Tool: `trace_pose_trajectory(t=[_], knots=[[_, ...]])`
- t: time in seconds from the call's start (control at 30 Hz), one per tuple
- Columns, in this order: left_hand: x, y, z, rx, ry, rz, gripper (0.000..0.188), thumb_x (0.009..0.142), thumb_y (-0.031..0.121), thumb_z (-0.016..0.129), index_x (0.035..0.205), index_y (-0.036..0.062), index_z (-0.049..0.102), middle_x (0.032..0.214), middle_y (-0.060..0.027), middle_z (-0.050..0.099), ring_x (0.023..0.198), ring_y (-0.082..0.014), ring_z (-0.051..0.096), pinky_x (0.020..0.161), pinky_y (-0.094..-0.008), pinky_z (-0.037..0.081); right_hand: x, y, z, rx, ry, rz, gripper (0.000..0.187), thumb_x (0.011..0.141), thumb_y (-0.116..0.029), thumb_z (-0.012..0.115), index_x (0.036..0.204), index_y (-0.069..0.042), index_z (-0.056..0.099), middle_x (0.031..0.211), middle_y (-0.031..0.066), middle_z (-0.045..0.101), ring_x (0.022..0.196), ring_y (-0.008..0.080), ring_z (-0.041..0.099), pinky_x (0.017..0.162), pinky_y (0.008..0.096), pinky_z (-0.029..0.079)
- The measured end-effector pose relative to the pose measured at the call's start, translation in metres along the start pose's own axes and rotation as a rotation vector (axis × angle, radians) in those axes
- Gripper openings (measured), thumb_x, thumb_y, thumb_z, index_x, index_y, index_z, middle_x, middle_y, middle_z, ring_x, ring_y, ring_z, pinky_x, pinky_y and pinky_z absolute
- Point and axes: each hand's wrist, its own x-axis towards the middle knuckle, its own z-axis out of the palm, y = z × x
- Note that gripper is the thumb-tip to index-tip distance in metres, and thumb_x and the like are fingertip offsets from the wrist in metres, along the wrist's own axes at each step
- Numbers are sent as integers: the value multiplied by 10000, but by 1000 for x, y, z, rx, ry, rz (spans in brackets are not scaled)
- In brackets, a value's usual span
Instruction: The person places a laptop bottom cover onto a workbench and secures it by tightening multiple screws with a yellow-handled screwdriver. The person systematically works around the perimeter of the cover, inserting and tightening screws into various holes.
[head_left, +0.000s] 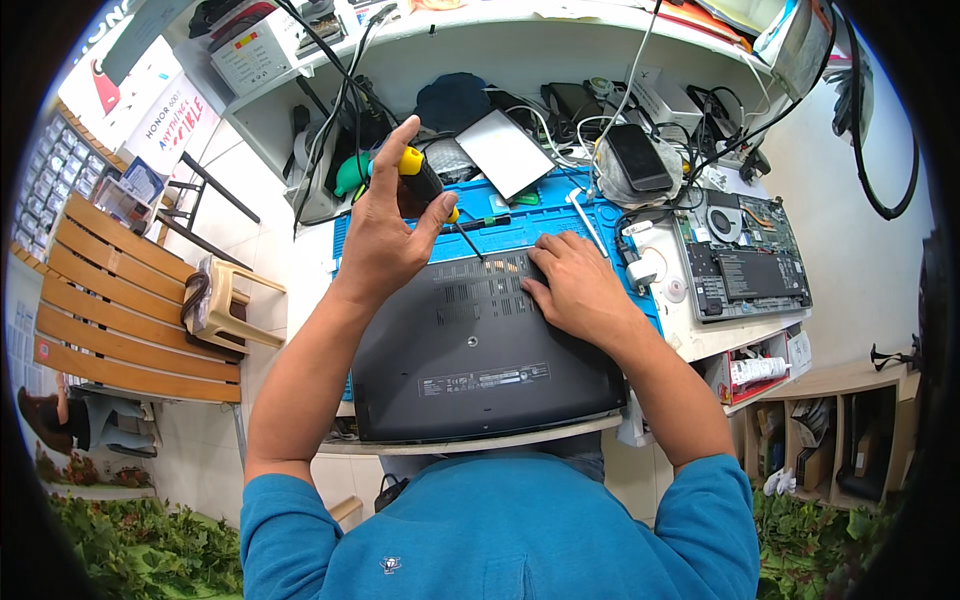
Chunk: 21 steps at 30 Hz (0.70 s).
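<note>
A dark laptop (480, 345) lies upside down in front of me, with its vented bottom cover facing up. My left hand (385, 240) grips a screwdriver (421, 182) with a black and yellow handle between thumb and fingers. Its thin shaft slants down, and the tip is at the laptop's far edge, near the vents; whether it sits in a screw is too small to tell. My right hand (580, 290) rests on the cover right of the vents, fingers bent loosely and apart, holding nothing that I can see. Beneath the laptop shows a blue work mat (545, 225).
An opened laptop base (745, 255) with a bare fan and battery lies at the right. Behind the mat are a silver flat panel (503, 153), a phone (640, 157) and tangled cables. A white tool (587, 222) lies on the mat. At the left stand a stool (225, 305) and a slatted bench (130, 310).
</note>
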Motion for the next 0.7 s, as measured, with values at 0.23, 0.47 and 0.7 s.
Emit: trace_pose_trajectory(t=[0.23, 0.47, 0.7], knots=[[1, -3, -1, 61, -4, 50, 892, 1032, 82, 819, 1755, 169, 303, 1071, -87, 751, 987, -175, 783, 936, -356, 644, 2, -6, -9, -7, -136, 86, 419, 1042, -262, 735, 1322, 49, 738, 1355, 173, 714, 1311, 352, 625, 1173, 473, 473], [3, 2, -3, 48, -12, 28, 889, 1031, 99, 825, 1753, 166, 311, 1074, -89, 750, 988, -171, 777, 938, -354, 640, 2, -6, -8, 1, -102, 65, 384, 1036, -254, 736, 1269, 51, 747, 1302, 174, 721, 1274, 352, 636, 1133, 476, 491], [3, -2, 1, 43, -1, 21, 875, 1006, 193, 863, 1723, 113, 369, 1396, -190, 683, 1000, -219, 736, 910, -367, 601, 0, -1, 0, 1, -9, 12, 334, 1018, -240, 748, 1181, 52, 761, 1223, 177, 734, 1212, 356, 648, 1064, 481, 516]])
